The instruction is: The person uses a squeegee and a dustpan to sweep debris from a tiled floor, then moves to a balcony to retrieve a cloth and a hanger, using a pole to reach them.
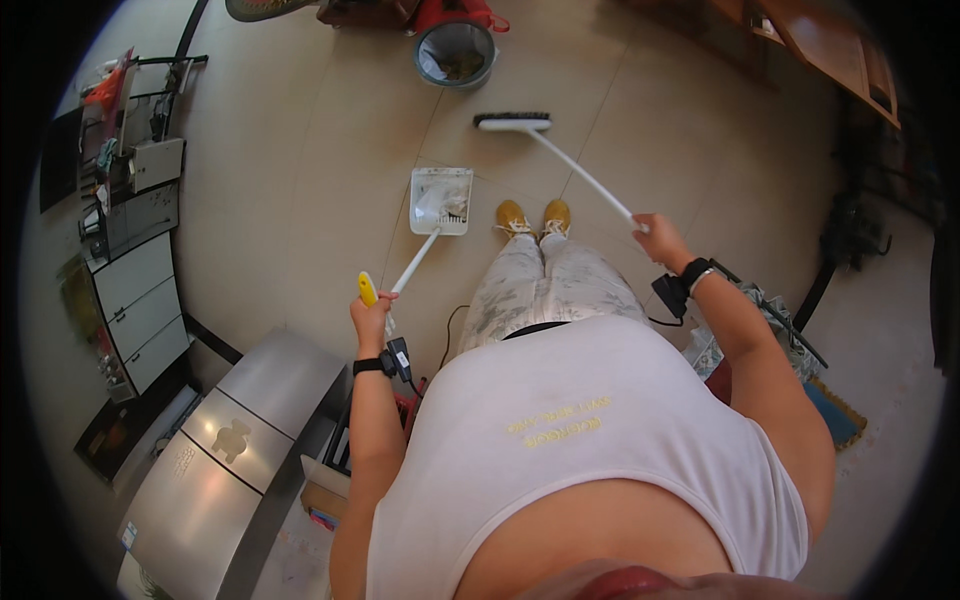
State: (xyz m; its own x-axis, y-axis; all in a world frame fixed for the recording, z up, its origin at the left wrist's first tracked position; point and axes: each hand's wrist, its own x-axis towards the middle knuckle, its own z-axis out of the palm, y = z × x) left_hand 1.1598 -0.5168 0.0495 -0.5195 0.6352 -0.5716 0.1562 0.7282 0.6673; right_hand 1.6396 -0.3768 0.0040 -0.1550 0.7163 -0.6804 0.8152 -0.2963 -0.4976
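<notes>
My left hand (371,321) grips the upper handle of a long-handled dustpan (441,178), near a yellow grip end. The white pan rests on the tiled floor with pale scraps and grey debris inside, too jumbled to identify. Out to the right, my right hand (663,241) is closed around the white pole of a broom (514,122). The broom's white head has dark bristles and lies on the floor beyond my feet, ahead and to the right of the dustpan.
A lined trash bin (454,56) with refuse inside stands ahead, beside a red item. My yellow shoes (534,217) are right of the dustpan. A stainless refrigerator (244,442) and a white drawer cabinet (142,311) stand at left. Wooden furniture (825,45) occupies the far right.
</notes>
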